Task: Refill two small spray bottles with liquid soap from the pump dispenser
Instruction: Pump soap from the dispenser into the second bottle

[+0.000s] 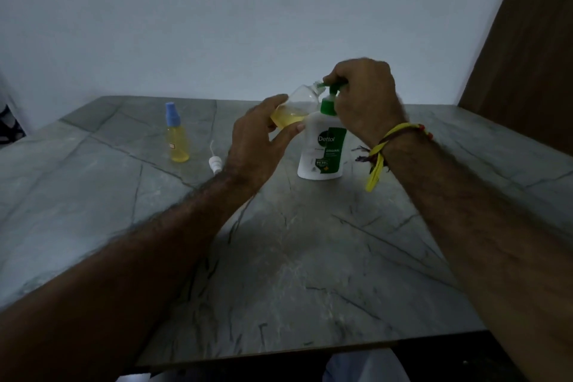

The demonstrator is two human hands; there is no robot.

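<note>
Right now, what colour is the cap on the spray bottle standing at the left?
Light blue, on the yellow-filled spray bottle; its cap shows in the head view.

The picture is dim and bluish, with the wall (pixel 217 25) the brightest area, soft shadow across the near table (pixel 279 257), slightly soft detail throughout, and wide-angle bending of the table's edges.
</note>
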